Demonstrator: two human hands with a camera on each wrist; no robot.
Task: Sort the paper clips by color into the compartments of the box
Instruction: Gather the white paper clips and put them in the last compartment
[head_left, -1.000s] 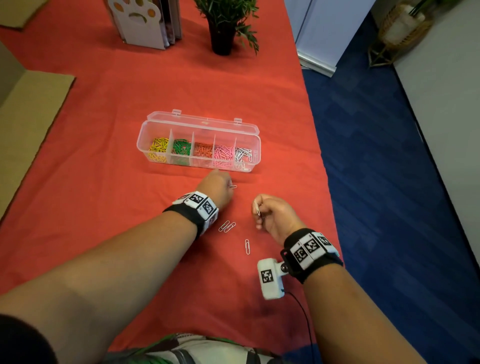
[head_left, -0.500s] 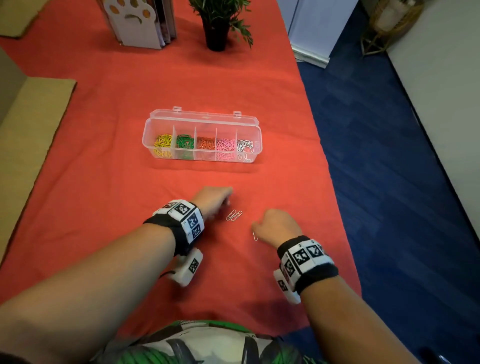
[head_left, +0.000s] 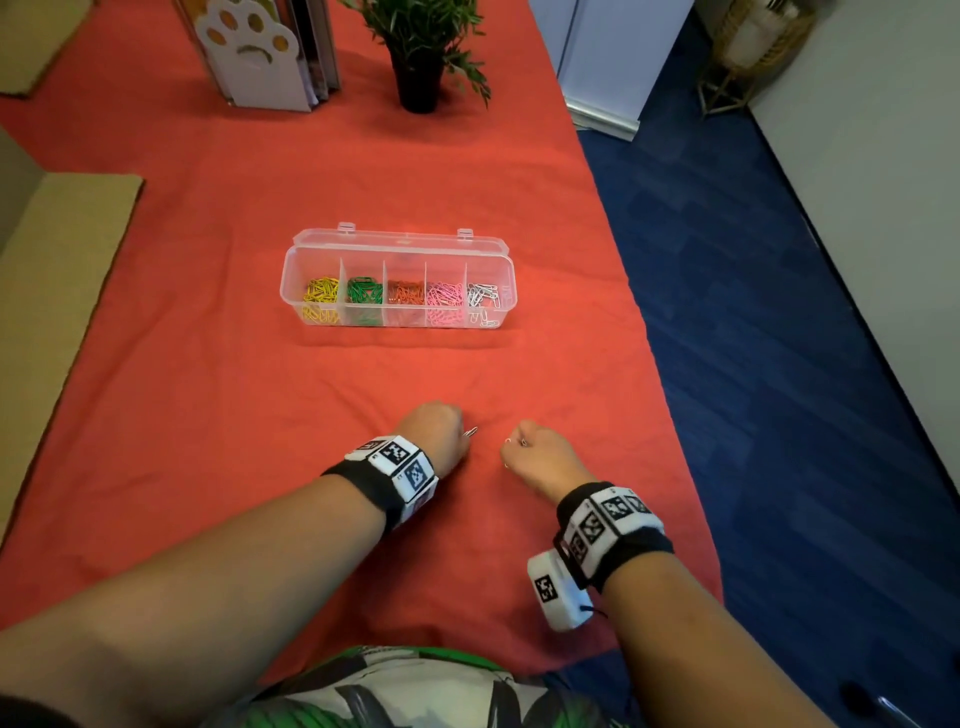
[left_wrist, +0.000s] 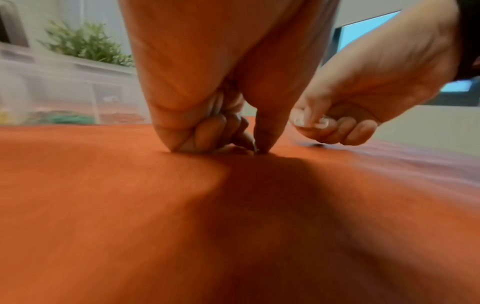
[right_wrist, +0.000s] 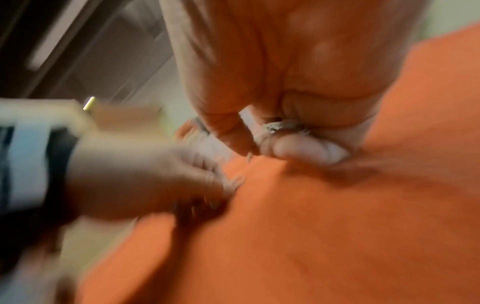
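We see both hands low on the red-cloth worktop (head_left: 260, 415), near edge, well short of the clear 5-compartment box (head_left: 397, 244). Left hand (head_left: 439, 431) is curled, thumb and fingertips (left_wrist: 244, 137) pinching a silver paper clip (head_left: 471, 431) off the cloth; it sticks out at the knuckles. Right hand (head_left: 540, 457) is clenched around white clips (right_wrist: 284, 125) it holds, probably batching before 1 trip to the box. Box lid is open, with yellow, green, orange, pink and white clips each in their own compartment; the white compartment (head_left: 485, 301) sits rightmost, likely the target. No loose clips visible elsewhere
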